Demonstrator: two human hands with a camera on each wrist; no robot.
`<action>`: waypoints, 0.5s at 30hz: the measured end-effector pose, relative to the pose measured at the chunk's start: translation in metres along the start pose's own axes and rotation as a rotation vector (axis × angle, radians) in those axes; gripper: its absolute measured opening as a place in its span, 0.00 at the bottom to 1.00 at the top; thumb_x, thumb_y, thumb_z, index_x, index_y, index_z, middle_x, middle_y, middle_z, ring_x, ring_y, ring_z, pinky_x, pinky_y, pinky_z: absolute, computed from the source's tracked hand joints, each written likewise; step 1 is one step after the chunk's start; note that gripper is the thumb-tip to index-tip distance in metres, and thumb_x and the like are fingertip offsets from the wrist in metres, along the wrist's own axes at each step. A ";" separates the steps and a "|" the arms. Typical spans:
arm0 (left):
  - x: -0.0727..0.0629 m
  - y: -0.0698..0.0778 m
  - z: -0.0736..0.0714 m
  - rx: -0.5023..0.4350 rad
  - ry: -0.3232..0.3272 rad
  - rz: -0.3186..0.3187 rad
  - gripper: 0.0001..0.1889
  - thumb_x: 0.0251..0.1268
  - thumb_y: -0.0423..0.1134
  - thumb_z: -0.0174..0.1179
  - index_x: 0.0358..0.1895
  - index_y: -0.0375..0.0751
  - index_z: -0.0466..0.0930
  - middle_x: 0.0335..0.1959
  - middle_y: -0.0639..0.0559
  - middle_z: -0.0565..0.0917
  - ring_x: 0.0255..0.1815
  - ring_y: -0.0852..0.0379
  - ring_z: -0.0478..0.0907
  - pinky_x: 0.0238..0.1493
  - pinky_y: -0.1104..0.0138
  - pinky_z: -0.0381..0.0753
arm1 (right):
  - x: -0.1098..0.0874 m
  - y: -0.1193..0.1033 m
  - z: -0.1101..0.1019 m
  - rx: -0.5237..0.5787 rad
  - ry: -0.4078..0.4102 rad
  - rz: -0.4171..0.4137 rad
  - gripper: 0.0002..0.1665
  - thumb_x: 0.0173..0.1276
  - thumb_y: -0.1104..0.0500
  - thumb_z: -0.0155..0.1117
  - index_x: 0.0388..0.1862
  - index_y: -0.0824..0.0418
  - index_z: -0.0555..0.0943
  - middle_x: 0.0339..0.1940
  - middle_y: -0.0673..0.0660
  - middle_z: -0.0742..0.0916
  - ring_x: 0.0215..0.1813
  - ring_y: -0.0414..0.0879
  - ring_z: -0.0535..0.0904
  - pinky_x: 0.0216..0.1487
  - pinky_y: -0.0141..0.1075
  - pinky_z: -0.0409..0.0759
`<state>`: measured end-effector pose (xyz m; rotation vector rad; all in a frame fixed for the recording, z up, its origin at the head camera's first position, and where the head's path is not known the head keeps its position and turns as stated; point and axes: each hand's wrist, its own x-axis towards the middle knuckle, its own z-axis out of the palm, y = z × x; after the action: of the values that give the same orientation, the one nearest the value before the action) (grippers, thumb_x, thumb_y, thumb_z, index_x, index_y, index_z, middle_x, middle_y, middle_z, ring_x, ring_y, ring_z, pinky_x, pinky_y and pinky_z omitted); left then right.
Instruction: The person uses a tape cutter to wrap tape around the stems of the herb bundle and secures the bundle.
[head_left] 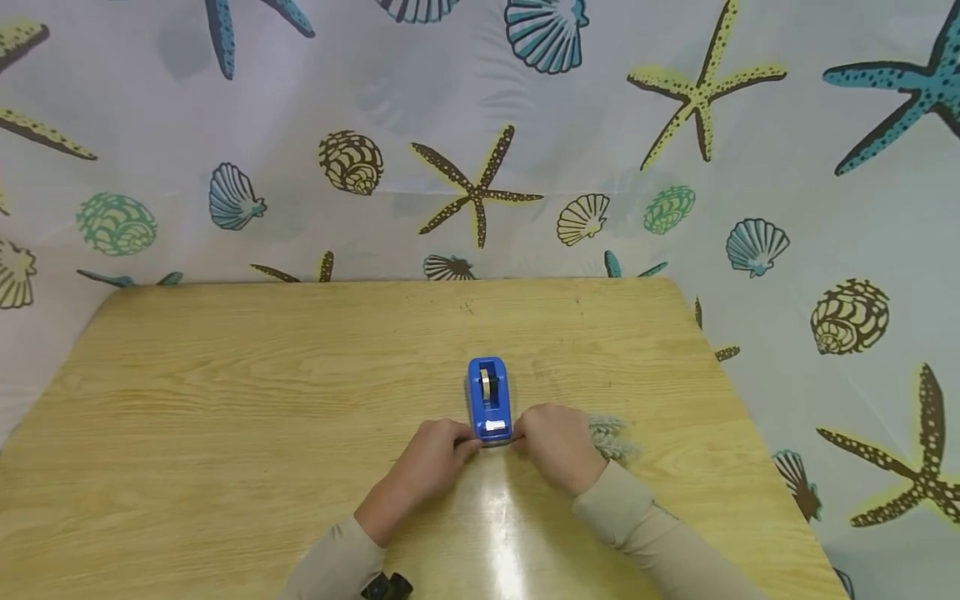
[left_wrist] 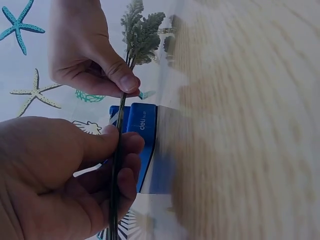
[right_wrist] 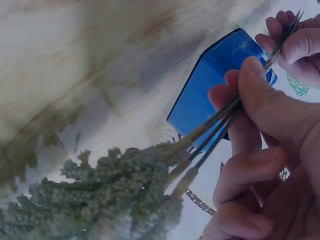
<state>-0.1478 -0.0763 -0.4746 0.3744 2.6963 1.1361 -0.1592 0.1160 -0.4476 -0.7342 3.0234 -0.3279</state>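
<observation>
A small bunch of grey-green dried flowers (right_wrist: 115, 195) on thin dark stems (left_wrist: 118, 160) is held level between both hands. My right hand (head_left: 557, 442) pinches the stems between thumb and fingertips, close below the flower heads. Farther along, toward the cut ends, my left hand (head_left: 431, 458) grips the same stems with curled fingers and thumb. A blue tape dispenser (head_left: 487, 396) with a roll of tape (head_left: 486, 385) in it stands just beyond the stems, its front end between the hands. In the left wrist view, the stems cross in front of the dispenser's end.
A wooden table (head_left: 247, 375) bears the dispenser. Behind it and along its right side hangs a white cloth (head_left: 420, 83) printed with starfish and shells. A small black object (head_left: 387, 587) shows by the left sleeve.
</observation>
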 end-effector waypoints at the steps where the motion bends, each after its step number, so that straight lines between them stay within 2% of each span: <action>1: 0.000 0.000 0.000 -0.001 -0.001 -0.005 0.09 0.71 0.33 0.60 0.33 0.37 0.87 0.26 0.52 0.84 0.26 0.60 0.72 0.30 0.68 0.74 | 0.001 0.000 0.000 0.002 -0.002 0.006 0.05 0.59 0.53 0.76 0.28 0.51 0.91 0.29 0.48 0.91 0.31 0.44 0.85 0.29 0.40 0.80; 6: 0.004 0.003 -0.001 -0.005 0.028 -0.005 0.07 0.69 0.33 0.62 0.31 0.38 0.86 0.27 0.52 0.84 0.27 0.60 0.73 0.30 0.69 0.75 | 0.004 0.002 0.000 0.034 0.002 0.042 0.05 0.58 0.53 0.77 0.26 0.51 0.91 0.29 0.48 0.91 0.30 0.43 0.85 0.29 0.38 0.80; 9: 0.005 0.003 -0.001 -0.012 0.047 -0.010 0.06 0.67 0.33 0.64 0.30 0.39 0.85 0.26 0.53 0.83 0.27 0.60 0.72 0.29 0.70 0.73 | 0.005 0.002 0.000 0.051 0.008 0.037 0.05 0.56 0.53 0.78 0.24 0.51 0.90 0.27 0.48 0.90 0.28 0.42 0.83 0.28 0.37 0.79; 15: 0.004 0.001 0.000 -0.024 0.070 -0.009 0.05 0.63 0.31 0.67 0.29 0.39 0.85 0.25 0.53 0.84 0.26 0.60 0.73 0.28 0.71 0.73 | 0.007 0.002 0.002 0.030 0.003 0.045 0.08 0.54 0.52 0.79 0.20 0.51 0.88 0.24 0.46 0.89 0.26 0.40 0.81 0.24 0.35 0.75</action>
<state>-0.1515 -0.0745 -0.4737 0.3244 2.7388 1.1990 -0.1660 0.1140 -0.4495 -0.6632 3.0252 -0.3726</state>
